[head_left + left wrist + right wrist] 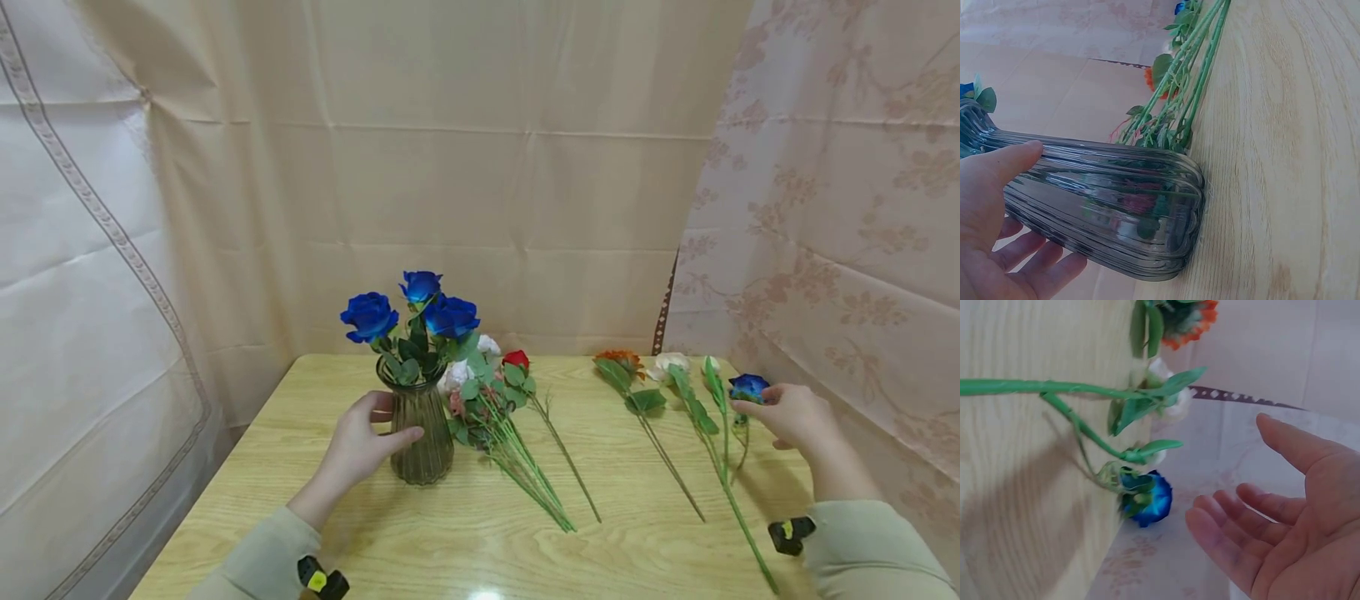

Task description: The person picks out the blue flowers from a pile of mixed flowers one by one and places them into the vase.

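Note:
A ribbed, tinted glass vase [423, 446] stands upright on the left of the table, with three blue roses [452, 317] rising out of its mouth. My left hand [360, 446] holds the vase from its left side. In the left wrist view the thumb lies along the glass [1104, 206] and the fingers curl round the other side. At the far right, my right hand [798, 421] hovers beside a loose blue rose [748, 387]. In the right wrist view this hand's fingers are relaxed and hold nothing, with a gap between them and the blue rose [1155, 500].
Right of the vase lies a bunch of white and pink flowers with green stems [525, 467], then a single red rose [516, 359]. Farther right are an orange flower [621, 359] and a white flower [667, 364]. Curtains [487, 183] hang behind the wooden table [420, 542].

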`<state>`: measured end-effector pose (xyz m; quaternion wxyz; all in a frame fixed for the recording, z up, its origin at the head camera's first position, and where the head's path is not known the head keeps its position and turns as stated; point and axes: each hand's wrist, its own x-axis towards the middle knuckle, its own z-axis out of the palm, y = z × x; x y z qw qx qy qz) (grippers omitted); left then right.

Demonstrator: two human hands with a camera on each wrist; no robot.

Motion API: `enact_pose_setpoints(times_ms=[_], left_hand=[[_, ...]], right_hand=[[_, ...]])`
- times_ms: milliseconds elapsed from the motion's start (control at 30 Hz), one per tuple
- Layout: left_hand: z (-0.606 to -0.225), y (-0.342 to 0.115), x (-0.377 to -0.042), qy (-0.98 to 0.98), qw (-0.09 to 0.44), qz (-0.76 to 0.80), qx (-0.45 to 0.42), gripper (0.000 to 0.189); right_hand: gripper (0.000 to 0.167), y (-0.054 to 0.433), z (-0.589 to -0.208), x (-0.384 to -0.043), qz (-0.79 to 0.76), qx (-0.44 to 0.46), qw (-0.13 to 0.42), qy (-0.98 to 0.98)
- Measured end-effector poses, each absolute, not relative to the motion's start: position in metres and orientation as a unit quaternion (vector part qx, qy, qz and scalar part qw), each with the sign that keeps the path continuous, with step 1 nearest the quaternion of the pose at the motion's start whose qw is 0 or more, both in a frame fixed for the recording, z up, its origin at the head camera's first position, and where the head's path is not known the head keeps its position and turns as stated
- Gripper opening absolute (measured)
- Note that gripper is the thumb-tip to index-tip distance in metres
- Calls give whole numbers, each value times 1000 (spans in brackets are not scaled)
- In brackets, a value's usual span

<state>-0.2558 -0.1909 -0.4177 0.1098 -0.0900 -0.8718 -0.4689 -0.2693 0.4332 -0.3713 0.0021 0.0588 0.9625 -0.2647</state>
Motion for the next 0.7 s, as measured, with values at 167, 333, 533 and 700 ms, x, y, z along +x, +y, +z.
enact_pose_setpoints(times_ms=[167, 333, 533, 700], left_hand=[[-420, -192, -255, -874, 108, -467, -85, 68], [-421, -191, -254, -873, 108, -468, -85, 69], [-420, -191, -255, -873, 108, -467, -86, 70], [-418, -191, -256, -874, 110, -465, -88, 68]], right_hand=[[115, 440, -383, -272, -285, 70, 55, 954], [119, 446, -395, -275, -301, 83, 72, 947], [82, 447, -404, -273, -289, 83, 54, 952], [45, 443, -415, -270, -321, 101, 76, 939]])
